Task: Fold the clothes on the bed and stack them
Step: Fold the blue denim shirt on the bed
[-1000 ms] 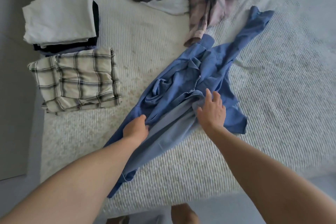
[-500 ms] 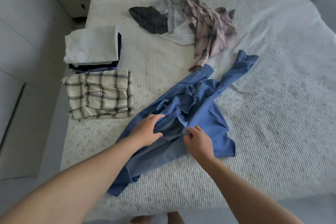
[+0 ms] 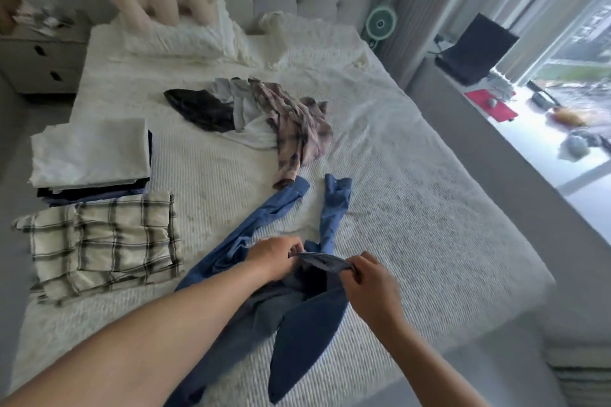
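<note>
A blue shirt point(image 3: 307, 317) lies crumpled at the near edge of the white bed point(image 3: 413, 208), both sleeves trailing away from me. My left hand point(image 3: 276, 256) and my right hand point(image 3: 372, 284) each pinch one end of a raised edge of the shirt, stretched between them. To the left lie a folded plaid garment point(image 3: 102, 241) and a stack point(image 3: 89, 155) with white cloth on top of dark pieces. A loose pile of unfolded clothes point(image 3: 261, 117), dark, white and pinkish plaid, sits mid-bed.
Pillows point(image 3: 178, 20) lean against the tufted headboard. A white nightstand point(image 3: 39, 59) stands at far left. On the right, a grey ledge by the window carries a black laptop point(image 3: 476, 49), a red pad and small items. A small fan point(image 3: 380, 23) sits beside the headboard.
Both hands have lifted a shirt edge off the bed and pulled it taut toward me. The sleeves dragged closer. My view has risen, showing headboard and window.
</note>
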